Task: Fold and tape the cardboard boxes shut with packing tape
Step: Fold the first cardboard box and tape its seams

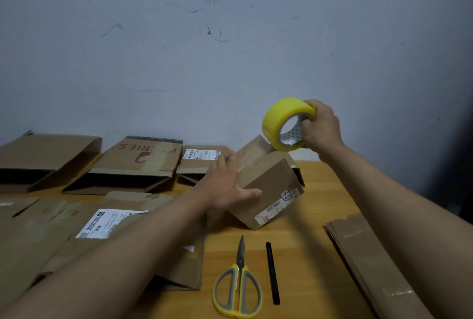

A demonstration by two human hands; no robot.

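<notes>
Cardboard box (268, 183) under left hand (225, 185), tape roll (284, 124) above.

Pale blue-grey wall (230, 49) behind, scuffed with dark marks. Wooden table (320, 190) butts against it, orange-tan grain. Dim, even light; dark shadow far right.

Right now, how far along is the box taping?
Done: nothing visibly finished. In hand: left hand steadies the small box while right hand holds the yellow tape roll over it. Left: flattened boxes, scissors unused.
</notes>
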